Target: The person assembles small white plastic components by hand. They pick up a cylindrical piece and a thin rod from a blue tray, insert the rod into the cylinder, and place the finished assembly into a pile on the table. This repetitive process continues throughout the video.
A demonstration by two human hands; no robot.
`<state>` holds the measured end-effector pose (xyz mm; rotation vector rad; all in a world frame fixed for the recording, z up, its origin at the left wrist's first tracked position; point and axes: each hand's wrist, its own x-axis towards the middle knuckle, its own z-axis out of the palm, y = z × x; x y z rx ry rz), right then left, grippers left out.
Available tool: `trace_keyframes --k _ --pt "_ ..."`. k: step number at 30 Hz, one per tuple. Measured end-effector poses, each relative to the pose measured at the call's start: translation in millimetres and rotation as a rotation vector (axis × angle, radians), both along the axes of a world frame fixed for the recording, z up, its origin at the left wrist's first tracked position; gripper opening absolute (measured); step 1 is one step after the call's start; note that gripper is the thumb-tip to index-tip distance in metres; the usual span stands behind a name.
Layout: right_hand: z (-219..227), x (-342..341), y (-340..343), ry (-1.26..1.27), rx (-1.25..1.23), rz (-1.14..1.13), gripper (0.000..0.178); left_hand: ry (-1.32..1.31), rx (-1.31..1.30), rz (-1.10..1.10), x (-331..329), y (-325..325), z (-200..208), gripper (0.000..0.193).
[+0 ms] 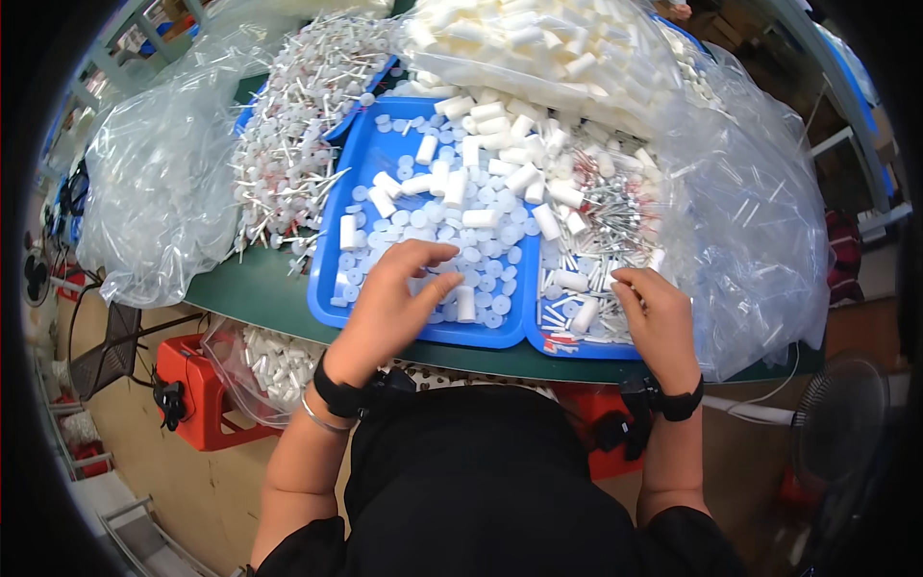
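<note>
My left hand [392,293] hovers over a blue tray [423,333], its thumb and forefinger apart with nothing between them. Beneath it lie many translucent round discs [500,304] and scattered white cylinders [479,218]. One upright cylinder [465,304] stands just beside the left thumb. Over a second blue tray [586,350], my right hand [661,313] has thumb and forefinger pinched together. A small whitish bit shows at those fingertips, too small to name. Around it are thin metal pins [615,213], white sticks and more white cylinders [571,280].
A heap of white-stemmed discs [298,125] covers the left of the green table [245,291]. Behind the trays lies a large clear bag of white cylinders [538,58]. Crumpled plastic bags [159,192] flank the work. A red stool [197,389] and a fan [841,423] stand below.
</note>
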<state>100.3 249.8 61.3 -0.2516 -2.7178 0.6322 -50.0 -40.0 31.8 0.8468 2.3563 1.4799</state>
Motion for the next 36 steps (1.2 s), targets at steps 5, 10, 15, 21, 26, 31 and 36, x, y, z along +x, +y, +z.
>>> trace_keyframes --k 5,10,15,21,26,31,36 --pt "0.8 -0.4 12.1 -0.134 0.253 0.086 0.009 0.507 -0.231 -0.108 10.1 18.4 -14.9 0.034" --pt "-4.5 0.8 10.5 -0.189 0.378 0.155 0.011 0.509 -0.284 -0.129 6.9 20.2 -8.8 0.032" --pt "-9.5 -0.8 14.1 -0.136 0.412 0.202 0.014 0.475 -0.319 -0.111 3.9 23.7 -12.0 0.027" --pt "1.7 2.7 21.0 0.007 -0.155 0.038 0.006 0.389 -0.146 -0.07 0.1 18.7 -14.9 0.025" --pt "0.6 4.3 16.5 0.158 -0.902 -0.074 0.009 0.212 0.02 0.0 0.7 23.0 -4.1 0.022" --pt "-1.0 2.0 -0.7 0.206 -1.28 0.042 0.012 -0.879 0.555 -0.028 22.6 35.9 -0.5 0.022" --pt "-1.7 -1.4 -33.3 0.232 -1.468 0.136 0.013 -1.28 0.735 -0.102 43.5 47.5 -13.4 0.023"
